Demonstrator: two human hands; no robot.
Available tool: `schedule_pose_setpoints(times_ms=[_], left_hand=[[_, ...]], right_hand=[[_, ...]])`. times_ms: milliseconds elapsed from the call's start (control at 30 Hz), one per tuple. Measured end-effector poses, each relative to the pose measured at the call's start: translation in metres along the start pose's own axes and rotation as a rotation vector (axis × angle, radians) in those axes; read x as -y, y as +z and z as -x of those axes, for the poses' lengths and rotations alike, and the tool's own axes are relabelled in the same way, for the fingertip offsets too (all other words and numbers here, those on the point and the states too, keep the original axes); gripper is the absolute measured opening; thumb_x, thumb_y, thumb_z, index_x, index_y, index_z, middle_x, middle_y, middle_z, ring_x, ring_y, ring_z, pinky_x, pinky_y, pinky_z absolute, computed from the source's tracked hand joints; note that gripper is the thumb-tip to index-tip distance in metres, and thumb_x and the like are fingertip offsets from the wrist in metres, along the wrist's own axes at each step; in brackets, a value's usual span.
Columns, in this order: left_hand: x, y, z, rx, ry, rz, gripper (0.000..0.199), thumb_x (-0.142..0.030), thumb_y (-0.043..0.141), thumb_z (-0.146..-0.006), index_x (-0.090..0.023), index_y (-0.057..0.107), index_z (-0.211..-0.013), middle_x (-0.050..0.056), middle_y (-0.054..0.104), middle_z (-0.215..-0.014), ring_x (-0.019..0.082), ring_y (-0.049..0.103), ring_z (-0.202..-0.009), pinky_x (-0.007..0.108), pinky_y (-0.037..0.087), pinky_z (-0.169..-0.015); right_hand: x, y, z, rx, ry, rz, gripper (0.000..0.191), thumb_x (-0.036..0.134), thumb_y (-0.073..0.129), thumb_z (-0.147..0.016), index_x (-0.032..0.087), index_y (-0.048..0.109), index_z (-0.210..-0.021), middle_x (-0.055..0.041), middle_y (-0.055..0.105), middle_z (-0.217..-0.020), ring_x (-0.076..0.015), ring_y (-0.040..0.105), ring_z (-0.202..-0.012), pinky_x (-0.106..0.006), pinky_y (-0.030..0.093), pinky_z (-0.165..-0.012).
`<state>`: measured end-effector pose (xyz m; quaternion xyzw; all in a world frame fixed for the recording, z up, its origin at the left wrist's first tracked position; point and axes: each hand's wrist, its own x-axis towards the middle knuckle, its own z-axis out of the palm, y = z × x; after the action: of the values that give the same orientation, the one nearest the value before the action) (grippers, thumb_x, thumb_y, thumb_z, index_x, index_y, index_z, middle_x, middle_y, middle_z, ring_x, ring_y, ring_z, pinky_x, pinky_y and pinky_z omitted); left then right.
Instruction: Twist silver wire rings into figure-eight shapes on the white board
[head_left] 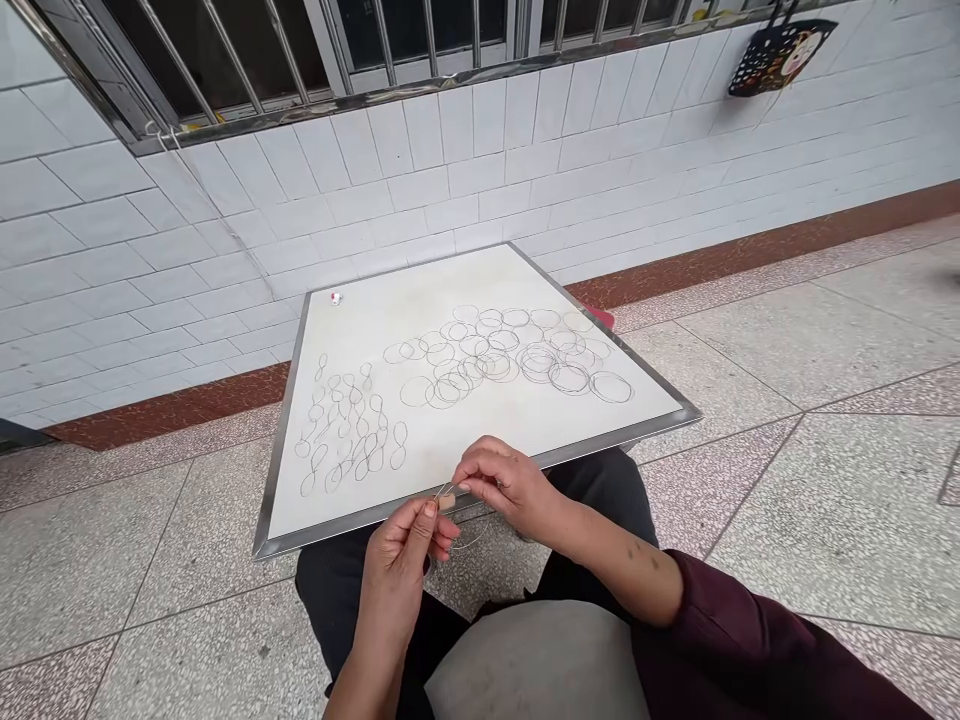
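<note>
Just past the near edge of a white board [450, 290], my left hand [409, 535] pinches a thin wire loop [471, 543] between thumb and forefinger. A tan wrapping shows at the fingers beside the wire. My right hand [506, 485] is to the right and slightly higher, its thumb and forefinger closed on the same wire. Many thin wire rings [568, 376] lie overlapping across the board's middle and right. Several figure-eight twisted wires [400, 445] are spread over its left part.
A small red and white object [336, 298] sits at the board's far left corner. Behind stands a tiled wall [450, 185] with a barred window. A dark patterned bag [780, 58] hangs at the upper right. The board's metal rim [480, 492] crosses above my knees.
</note>
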<state>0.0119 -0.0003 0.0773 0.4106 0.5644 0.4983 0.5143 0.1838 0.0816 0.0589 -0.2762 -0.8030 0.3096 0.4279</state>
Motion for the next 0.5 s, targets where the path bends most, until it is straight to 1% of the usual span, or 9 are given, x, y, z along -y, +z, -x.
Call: schedule_pose_setpoints(times_ms=[100, 200, 267, 400, 500], left_hand=[[0.0001, -0.0006, 0.0011, 0.006, 0.005, -0.030, 0.036, -0.052, 0.064, -0.083, -0.017, 0.074, -0.086, 0.005, 0.069, -0.071, 0.016, 0.057, -0.062, 0.027, 0.047, -0.060], [-0.0002, -0.0009, 0.0019, 0.024, 0.004, -0.045, 0.035, -0.051, 0.064, -0.083, -0.018, 0.073, -0.079, 0.005, 0.069, -0.071, 0.015, 0.057, -0.061, 0.027, 0.046, -0.058], [-0.0006, -0.0010, 0.0024, 0.034, -0.002, -0.044, 0.034, -0.050, 0.064, -0.083, -0.018, 0.074, -0.078, 0.005, 0.069, -0.071, 0.015, 0.056, -0.061, 0.026, 0.046, -0.058], [-0.0009, -0.0021, 0.0031, 0.051, -0.017, -0.040, 0.033, -0.049, 0.064, -0.083, -0.018, 0.075, -0.086, 0.005, 0.069, -0.071, 0.015, 0.055, -0.060, 0.026, 0.045, -0.057], [0.0001, -0.0036, 0.0037, 0.058, -0.027, -0.047, 0.034, -0.049, 0.064, -0.083, -0.018, 0.076, -0.092, 0.006, 0.069, -0.072, 0.016, 0.055, -0.062, 0.026, 0.044, -0.058]], right_hand=[[0.0011, -0.0001, 0.0015, 0.007, -0.049, 0.028, 0.010, 0.023, 0.052, -0.097, 0.021, 0.061, -0.096, -0.0052, 0.062, -0.089, -0.0171, 0.058, -0.085, -0.030, 0.051, -0.075], [0.0019, -0.0001, 0.0023, 0.008, -0.087, 0.046, 0.009, 0.025, 0.053, -0.097, 0.021, 0.060, -0.094, -0.0049, 0.061, -0.087, -0.0170, 0.057, -0.083, -0.030, 0.050, -0.071], [0.0018, -0.0002, 0.0025, 0.011, -0.095, 0.054, 0.007, 0.026, 0.055, -0.096, 0.020, 0.059, -0.094, -0.0045, 0.061, -0.085, -0.0169, 0.056, -0.080, -0.029, 0.049, -0.069], [0.0009, -0.0012, 0.0025, 0.046, -0.120, 0.049, 0.010, 0.026, 0.055, -0.097, 0.021, 0.062, -0.101, -0.0049, 0.062, -0.086, -0.0174, 0.056, -0.083, -0.030, 0.050, -0.071], [0.0008, -0.0024, 0.0019, 0.074, -0.138, 0.025, 0.013, 0.026, 0.053, -0.098, 0.022, 0.065, -0.099, -0.0052, 0.063, -0.087, -0.0173, 0.056, -0.085, -0.030, 0.051, -0.074]])
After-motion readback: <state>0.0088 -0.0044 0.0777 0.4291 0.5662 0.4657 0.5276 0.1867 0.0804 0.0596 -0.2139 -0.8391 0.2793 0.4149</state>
